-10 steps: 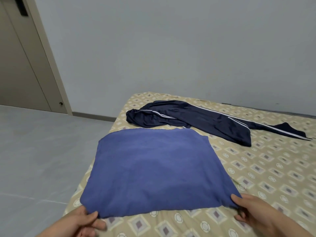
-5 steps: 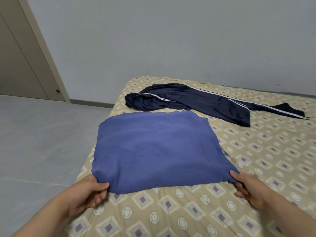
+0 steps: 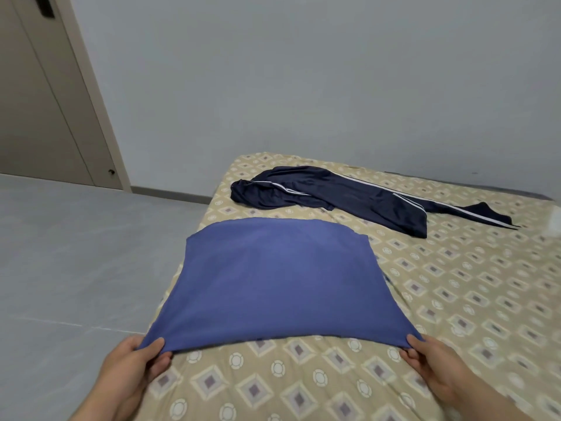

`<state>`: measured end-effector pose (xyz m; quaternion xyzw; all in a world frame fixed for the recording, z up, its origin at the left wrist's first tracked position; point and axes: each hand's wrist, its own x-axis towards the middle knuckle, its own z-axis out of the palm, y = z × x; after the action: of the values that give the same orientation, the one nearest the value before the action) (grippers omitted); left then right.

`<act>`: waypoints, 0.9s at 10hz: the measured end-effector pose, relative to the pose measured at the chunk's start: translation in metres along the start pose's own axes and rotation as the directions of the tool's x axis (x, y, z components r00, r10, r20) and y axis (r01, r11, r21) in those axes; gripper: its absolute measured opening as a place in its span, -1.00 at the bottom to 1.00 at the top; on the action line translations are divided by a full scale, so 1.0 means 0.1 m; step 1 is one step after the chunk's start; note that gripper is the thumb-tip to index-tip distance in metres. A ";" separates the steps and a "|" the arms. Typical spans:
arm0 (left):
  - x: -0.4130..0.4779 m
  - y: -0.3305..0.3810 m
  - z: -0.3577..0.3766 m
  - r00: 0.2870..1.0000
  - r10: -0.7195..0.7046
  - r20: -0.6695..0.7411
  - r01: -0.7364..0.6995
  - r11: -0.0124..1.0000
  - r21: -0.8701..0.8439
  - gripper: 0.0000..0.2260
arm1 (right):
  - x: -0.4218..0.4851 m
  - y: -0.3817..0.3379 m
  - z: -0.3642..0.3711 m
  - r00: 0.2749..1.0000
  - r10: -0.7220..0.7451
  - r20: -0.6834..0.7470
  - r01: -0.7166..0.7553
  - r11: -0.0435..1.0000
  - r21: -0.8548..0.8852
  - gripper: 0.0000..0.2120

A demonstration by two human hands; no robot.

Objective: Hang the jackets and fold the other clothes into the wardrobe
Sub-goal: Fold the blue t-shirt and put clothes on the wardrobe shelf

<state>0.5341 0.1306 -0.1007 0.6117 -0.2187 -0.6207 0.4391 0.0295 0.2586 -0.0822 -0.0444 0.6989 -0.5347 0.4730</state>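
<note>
Blue garment (image 3: 279, 278) lies straight ahead, long axis crosswise. Left hand (image 3: 136, 364) pinches its near-left corner, right hand (image 3: 431, 361) its near-right; both equally near.

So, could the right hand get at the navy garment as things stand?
Probably not yet: the right hand pinches the blue cloth, and the navy garment lies beyond it, otherwise unobstructed.

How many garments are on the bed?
2. The blue garment lies nearest on the bed; the navy striped garment lies beyond it. Others may be hidden off-frame.
</note>
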 end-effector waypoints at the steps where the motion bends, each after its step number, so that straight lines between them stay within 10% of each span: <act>1: -0.10 0.01 -0.12 0.997 -0.069 -0.021 0.068 0.997 -0.046 -0.88 | -0.26 0.14 -0.05 1.000 0.025 0.014 -0.024 0.999 -0.032 -0.95; 3: -0.40 0.03 -0.37 0.976 -0.217 -0.024 0.218 0.960 0.177 -0.90 | -0.71 0.42 -0.27 0.997 0.074 0.013 -0.074 0.996 -0.056 -0.95; 5: -0.69 0.05 -0.57 0.994 0.062 -0.090 -0.014 0.890 0.457 -0.59 | -1.07 0.53 -0.61 0.997 0.015 -0.070 -0.049 0.854 -0.518 -0.80; 6: -0.83 0.16 -0.65 0.998 -0.039 0.047 0.010 0.859 0.512 -0.59 | -1.19 0.65 -0.74 0.960 -0.271 -0.065 0.154 0.713 -0.684 -0.22; 7: -1.13 0.25 -0.68 0.984 -0.137 0.111 0.047 0.809 0.586 -0.86 | -1.41 0.80 -0.79 0.989 -0.144 -0.033 0.081 0.713 -0.697 -0.67; 8: -1.20 0.28 -0.78 0.967 -0.221 0.128 0.152 0.902 0.404 -0.57 | -1.62 0.67 -0.71 0.993 -0.035 -0.109 -0.037 0.800 -0.598 -0.65; 9: -1.34 0.47 -0.76 0.997 -0.063 0.053 0.050 0.975 0.218 -0.77 | -1.85 0.34 -0.60 0.998 -0.054 -0.030 0.040 0.934 -0.355 -0.77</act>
<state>0.6011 0.2352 0.0012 0.6430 -0.2805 -0.6235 0.3451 0.1036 0.4208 0.0029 -0.1351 0.7916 -0.4119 0.4307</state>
